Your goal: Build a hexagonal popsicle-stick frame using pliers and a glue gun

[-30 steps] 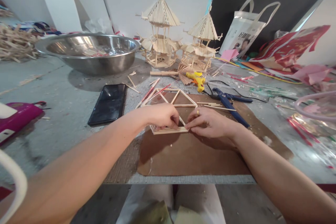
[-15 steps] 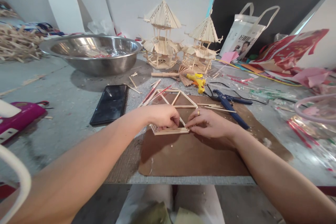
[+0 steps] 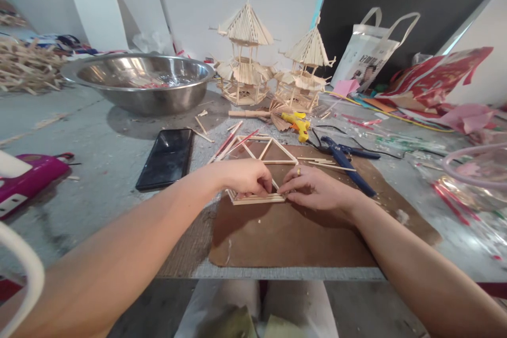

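Note:
A hexagonal frame of thin wooden sticks (image 3: pixel 259 200) lies on the brown board (image 3: pixel 293 243), with crossing sticks inside it. My left hand (image 3: pixel 253 177) reaches over the frame, fingers curled down and pressed together at its near side; their tips are partly hidden. At the near right corner, my right hand (image 3: pixel 311 187) pinches the frame's stick ends between thumb and fingers, a ring on one finger. Loose sticks (image 3: pixel 327 162) lie just beyond my right hand, beside blue pliers (image 3: pixel 348 166).
A black phone (image 3: pixel 165 159) lies left of the frame. Behind stand a steel basin (image 3: pixel 150 97), two stick pagodas (image 3: pixel 246 76) and a yellow glue gun (image 3: pixel 299 124) with a black cord. Plastic packets (image 3: pixel 471 206) spread at the right; a magenta tool (image 3: pixel 34 179) sits at the left.
Both hands stay at the near side of the frame, with only slight finger shifts. The whole view has moved a little.

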The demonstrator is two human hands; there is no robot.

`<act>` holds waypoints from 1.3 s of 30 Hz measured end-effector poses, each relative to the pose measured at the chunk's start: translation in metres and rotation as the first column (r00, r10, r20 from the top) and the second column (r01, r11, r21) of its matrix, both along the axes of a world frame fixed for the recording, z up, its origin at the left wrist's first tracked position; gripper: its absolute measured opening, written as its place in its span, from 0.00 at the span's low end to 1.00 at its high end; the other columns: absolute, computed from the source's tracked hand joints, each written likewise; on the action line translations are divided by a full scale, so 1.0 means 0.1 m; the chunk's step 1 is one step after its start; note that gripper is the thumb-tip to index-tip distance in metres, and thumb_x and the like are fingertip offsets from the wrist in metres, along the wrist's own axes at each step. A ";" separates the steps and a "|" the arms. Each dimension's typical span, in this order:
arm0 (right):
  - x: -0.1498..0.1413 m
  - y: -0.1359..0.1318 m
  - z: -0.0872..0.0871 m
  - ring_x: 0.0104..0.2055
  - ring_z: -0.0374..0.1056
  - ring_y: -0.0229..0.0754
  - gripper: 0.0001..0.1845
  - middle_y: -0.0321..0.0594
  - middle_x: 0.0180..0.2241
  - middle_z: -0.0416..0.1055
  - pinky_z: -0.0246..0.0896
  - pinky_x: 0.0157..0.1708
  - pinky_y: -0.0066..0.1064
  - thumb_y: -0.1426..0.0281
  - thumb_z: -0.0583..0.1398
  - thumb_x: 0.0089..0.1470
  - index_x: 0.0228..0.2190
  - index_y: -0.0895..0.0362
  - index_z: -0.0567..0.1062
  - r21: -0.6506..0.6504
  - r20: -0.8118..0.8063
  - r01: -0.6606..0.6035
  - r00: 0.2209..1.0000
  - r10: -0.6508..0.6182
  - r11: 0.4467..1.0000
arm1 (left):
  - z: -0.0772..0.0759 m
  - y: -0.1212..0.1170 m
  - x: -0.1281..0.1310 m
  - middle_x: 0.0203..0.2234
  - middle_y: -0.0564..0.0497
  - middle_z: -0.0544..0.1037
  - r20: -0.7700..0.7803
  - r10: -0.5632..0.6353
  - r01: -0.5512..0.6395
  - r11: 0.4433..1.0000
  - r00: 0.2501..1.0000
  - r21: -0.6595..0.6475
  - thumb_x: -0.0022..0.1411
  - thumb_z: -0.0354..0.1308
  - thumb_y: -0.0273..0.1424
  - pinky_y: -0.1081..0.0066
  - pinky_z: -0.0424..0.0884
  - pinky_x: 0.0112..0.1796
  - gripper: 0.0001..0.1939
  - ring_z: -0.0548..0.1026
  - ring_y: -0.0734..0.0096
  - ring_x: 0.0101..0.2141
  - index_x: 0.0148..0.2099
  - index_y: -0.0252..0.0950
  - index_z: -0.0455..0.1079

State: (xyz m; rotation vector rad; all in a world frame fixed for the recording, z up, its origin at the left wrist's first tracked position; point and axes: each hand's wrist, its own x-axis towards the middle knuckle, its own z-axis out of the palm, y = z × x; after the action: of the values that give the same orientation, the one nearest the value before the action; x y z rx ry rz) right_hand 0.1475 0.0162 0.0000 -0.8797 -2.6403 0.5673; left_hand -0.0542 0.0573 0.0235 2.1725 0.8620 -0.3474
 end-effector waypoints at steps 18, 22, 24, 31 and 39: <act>-0.01 -0.02 0.04 0.37 0.65 0.38 0.14 0.42 0.36 0.70 0.58 0.38 0.31 0.72 0.54 0.51 0.38 0.52 0.75 0.022 0.082 -0.028 0.996 0.026 0.999 | 0.03 -0.05 0.03 0.25 0.52 0.75 -0.012 0.057 -0.057 0.998 0.998 -0.016 0.48 0.50 0.25 0.78 0.63 0.22 0.16 0.68 0.77 0.22 0.40 0.34 0.72; 0.00 -0.01 0.04 0.37 0.65 0.38 0.14 0.42 0.35 0.70 0.58 0.38 0.30 0.72 0.54 0.51 0.38 0.52 0.76 0.025 0.075 -0.032 0.997 0.030 0.999 | 0.04 -0.05 0.04 0.23 0.53 0.74 -0.022 0.066 -0.066 0.998 0.998 -0.021 0.48 0.51 0.25 0.79 0.63 0.22 0.14 0.68 0.78 0.22 0.38 0.35 0.73; -0.01 -0.01 0.03 0.37 0.65 0.38 0.14 0.41 0.35 0.70 0.58 0.38 0.30 0.72 0.54 0.51 0.38 0.52 0.76 0.027 0.063 -0.034 0.997 0.033 0.999 | 0.04 -0.05 0.04 0.23 0.53 0.74 -0.022 0.066 -0.066 0.998 0.998 -0.023 0.48 0.51 0.25 0.79 0.63 0.22 0.14 0.67 0.78 0.22 0.37 0.34 0.73; 0.00 0.00 0.01 0.37 0.65 0.38 0.14 0.42 0.35 0.70 0.58 0.38 0.31 0.72 0.54 0.51 0.39 0.52 0.75 0.018 0.049 -0.036 0.998 0.035 0.999 | 0.03 -0.02 -0.03 0.25 0.52 0.75 -0.024 0.022 -0.020 0.998 0.999 0.054 0.48 0.54 0.32 0.78 0.59 0.21 0.12 0.66 0.79 0.19 0.36 0.35 0.72; 0.02 0.00 0.01 0.38 0.65 0.38 0.14 0.42 0.37 0.70 0.58 0.40 0.31 0.72 0.55 0.50 0.39 0.53 0.75 -0.006 0.047 -0.038 0.998 0.038 0.999 | 0.05 0.03 -0.08 0.16 0.55 0.70 -0.055 0.030 -0.025 0.996 0.998 0.090 0.49 0.53 0.35 0.77 0.54 0.18 0.11 0.62 0.80 0.14 0.31 0.35 0.72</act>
State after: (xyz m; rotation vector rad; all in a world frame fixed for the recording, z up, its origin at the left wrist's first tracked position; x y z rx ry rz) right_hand 0.1496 0.0161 0.0006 -0.8564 -2.7037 0.5702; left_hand -0.0623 0.0601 0.0280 2.2399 0.9541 -0.3642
